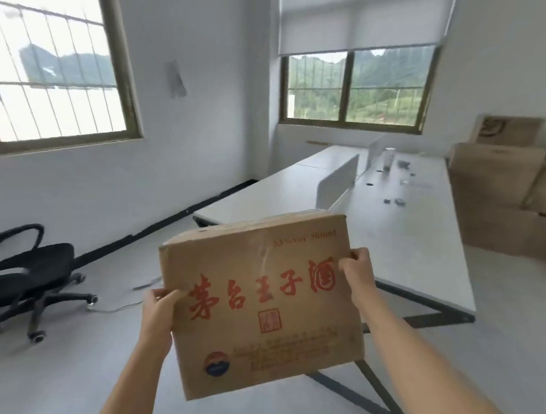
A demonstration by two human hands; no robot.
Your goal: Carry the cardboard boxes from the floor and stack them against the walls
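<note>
A person holds a cardboard box (261, 305) up in front of them in a white-walled office, clear of the floor (68, 375). The left hand (159, 311) grips the box's left edge, thumb curled over the printed face, and the right hand (357, 272) grips the right edge, fingers wrapped round the side. The box is tilted slightly, its top left corner lower than its right, and large red characters run across its face above a small red seal and a round blue and red logo.

Behind the box stands a long white desk (402, 231) with a low white divider (337, 184) and a few small items scattered on its top. A stack of cardboard boxes (502, 194) sits at the right, just beside the desk and against the right-hand wall. At the left, a black office chair (31, 276) stands on the grey floor below a barred window (43, 76). A second window (357, 88), its white blind (359, 15) half drawn, looks out on green hills.
</note>
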